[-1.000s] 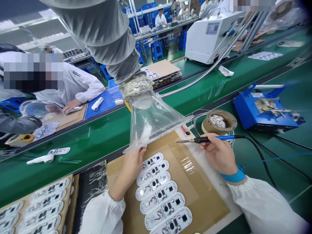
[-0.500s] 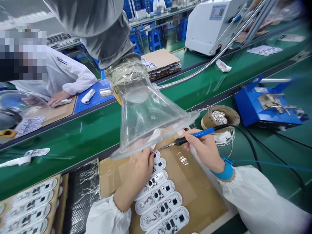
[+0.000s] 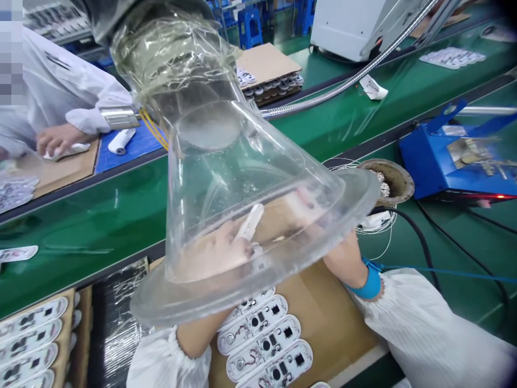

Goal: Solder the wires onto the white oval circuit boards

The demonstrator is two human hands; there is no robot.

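Note:
Through the clear plastic fume hood [image 3: 242,178], my left hand [image 3: 220,250] shows with its fingers closed around a narrow white plastic casing [image 3: 251,222]. My right hand [image 3: 342,258], partly behind the hood's rim, grips a soldering iron [image 3: 291,234], its tip pointing left toward the left hand. The iron's handle is blurred by the plastic. Below the hands, a row of white oval-ended casings with circuit parts [image 3: 262,345] lies on brown cardboard [image 3: 335,318]. Whether the tip touches anything, I cannot tell.
A blue soldering stand [image 3: 428,161] and a round pot of metal shavings [image 3: 399,180] stand at right, with black cables around. More casings [image 3: 30,339] lie at lower left. Across the green bench, a co-worker's hand [image 3: 60,140] rests on a white part. A metal hose [image 3: 323,102] crosses above.
The view has shifted, so the hood looks larger and lower and now covers both hands' fingers. The right hand keeps the soldering iron; the left hand stays near the top of the row.

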